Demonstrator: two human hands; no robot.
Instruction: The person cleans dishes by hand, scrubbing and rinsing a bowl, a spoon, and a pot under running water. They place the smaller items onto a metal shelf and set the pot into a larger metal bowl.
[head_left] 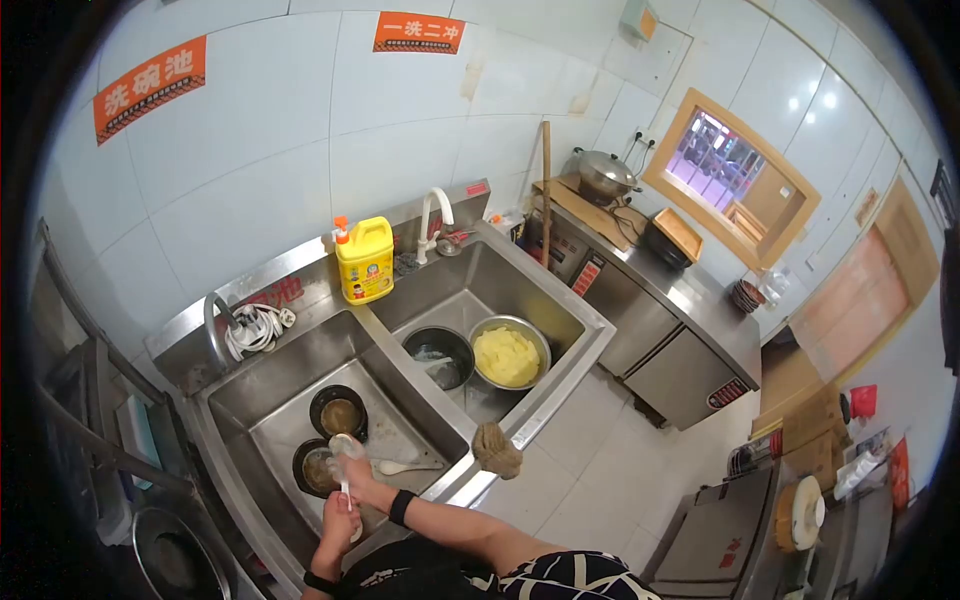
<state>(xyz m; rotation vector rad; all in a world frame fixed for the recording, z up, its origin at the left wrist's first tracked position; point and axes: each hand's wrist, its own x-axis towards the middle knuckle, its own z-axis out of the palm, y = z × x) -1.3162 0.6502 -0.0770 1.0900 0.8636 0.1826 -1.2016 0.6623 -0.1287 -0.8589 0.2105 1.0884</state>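
Over the left sink basin [270, 420], my left hand [338, 522] is closed around the lower part of a white spoon [346, 492]. My right hand [366, 484] closes around the spoon's upper part, and a pale rounded end shows beyond the fingers. Whether a cloth or scrubber is also in that hand, I cannot tell. Just beyond the hands sits a black bowl [312, 462] of murky water, beside a second black bowl [340, 412] with brownish liquid. Another white spoon [400, 467] lies on the basin floor, right of my right hand.
In the right basin stand a dark pot [438, 358] of water and a metal bowl [508, 355] with yellow contents. A brown scrubbing pad [497, 450] rests on the sink's front rim. A yellow detergent jug [366, 262] and white faucet [434, 220] stand behind.
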